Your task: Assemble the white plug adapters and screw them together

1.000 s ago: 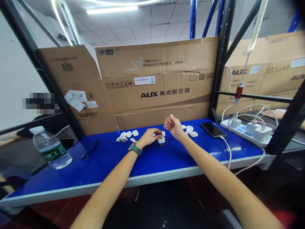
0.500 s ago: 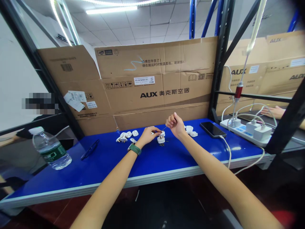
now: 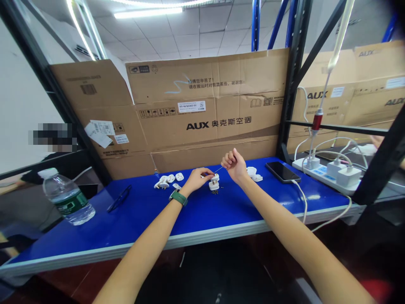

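Note:
My left hand (image 3: 198, 177), with a green watch on its wrist, pinches a small white plug adapter (image 3: 214, 183) that rests on the blue table (image 3: 152, 219). My right hand (image 3: 232, 164) is closed in a fist round a thin screwdriver (image 3: 217, 170), whose tip points down and left at the top of the adapter. A few tiny dark screws (image 3: 216, 192) lie just in front of the adapter.
More white adapter parts lie to the left (image 3: 167, 181) and to the right (image 3: 254, 173). A phone (image 3: 282, 172) charges from a power strip (image 3: 329, 173) at the right. A water bottle (image 3: 66, 197) and a dark pen (image 3: 119, 198) lie left. Cardboard boxes (image 3: 209, 109) wall the back.
My right hand has lifted slightly and drawn back to the right, so the thin screwdriver now shows between it and the adapter. The left hand has stayed on the adapter.

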A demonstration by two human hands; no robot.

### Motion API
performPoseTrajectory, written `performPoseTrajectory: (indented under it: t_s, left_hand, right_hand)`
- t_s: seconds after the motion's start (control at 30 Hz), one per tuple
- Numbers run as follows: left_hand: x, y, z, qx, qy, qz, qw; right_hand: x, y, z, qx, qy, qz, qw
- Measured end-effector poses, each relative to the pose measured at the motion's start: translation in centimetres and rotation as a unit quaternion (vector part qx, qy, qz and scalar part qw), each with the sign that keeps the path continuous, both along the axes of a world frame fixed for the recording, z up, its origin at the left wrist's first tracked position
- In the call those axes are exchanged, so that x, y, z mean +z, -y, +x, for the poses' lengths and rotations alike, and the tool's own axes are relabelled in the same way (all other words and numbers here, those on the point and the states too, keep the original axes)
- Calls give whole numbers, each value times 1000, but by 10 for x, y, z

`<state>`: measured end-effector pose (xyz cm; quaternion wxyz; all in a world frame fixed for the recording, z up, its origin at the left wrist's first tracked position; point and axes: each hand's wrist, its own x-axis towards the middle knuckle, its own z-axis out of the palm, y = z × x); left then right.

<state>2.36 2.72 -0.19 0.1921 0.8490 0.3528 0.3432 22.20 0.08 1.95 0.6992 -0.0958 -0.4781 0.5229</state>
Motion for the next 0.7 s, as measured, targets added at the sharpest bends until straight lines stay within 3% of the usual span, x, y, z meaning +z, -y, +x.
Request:
performPoseTrajectory:
  t_s: [0.7]
  left_hand:
    - [-4,-5,-1,-16,18,-11,1000]
  right_hand:
    - [0,1,0,31,-14,2,999]
